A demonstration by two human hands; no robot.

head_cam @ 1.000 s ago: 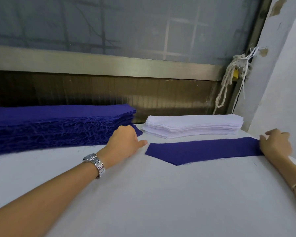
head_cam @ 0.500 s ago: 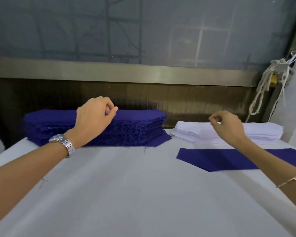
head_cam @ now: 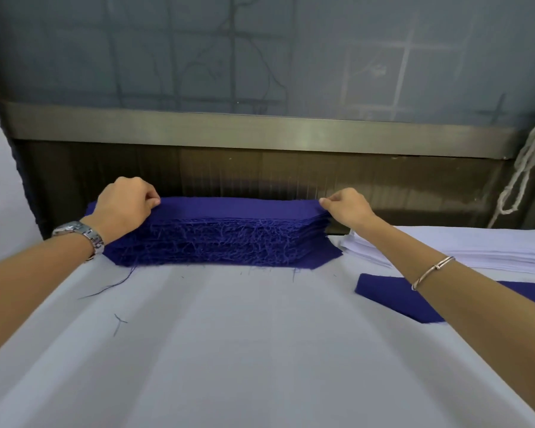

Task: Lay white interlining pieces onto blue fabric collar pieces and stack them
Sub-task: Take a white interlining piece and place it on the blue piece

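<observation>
Head view: your left hand (head_cam: pixel 122 205), right hand (head_cam: pixel 346 206) pinch blue stack (head_cam: pixel 229 230).
Laid: one blue piece (head_cam: pixel 389 296), bare.
Remaining: white interlining (head_cam: pixel 476 248), stacking.

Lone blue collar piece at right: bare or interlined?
Bare where visible. The lone blue piece lies flat showing no white; the right forearm hides part. White interlining stack sits behind it.

Garment workshop, a prep station by the look of it. Evidence: a thick stack of cut blue pieces (head_cam: pixel 223 233) with frayed edges, a stack of white interlining (head_cam: pixel 482 251) just beside it, and a wide cloth-covered worktop (head_cam: pixel 244 350) with loose threads (head_cam: pixel 107 288) on it.
</observation>
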